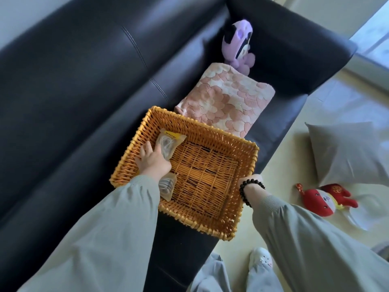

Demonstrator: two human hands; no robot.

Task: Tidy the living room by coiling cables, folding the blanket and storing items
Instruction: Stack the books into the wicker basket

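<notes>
One black leather sofa ran diagonally through the frame, with a square wicker basket on its seat edge at centre. The basket looked light and stiff, best carried by opposite rims. A folded pink blanket, soft and bulky, lay just above the basket. A grey pillow and a red plush toy littered the floor at right, likely underfoot. A purple plush toy sat in the sofa corner. Inside the basket's left wall lay the upper cable bag and lower cable bag, probably light and slippery. The left hand rested spread-fingered against the upper one. The right hand met the right rim, its fingers hidden and its hold impossible to tell.
</notes>
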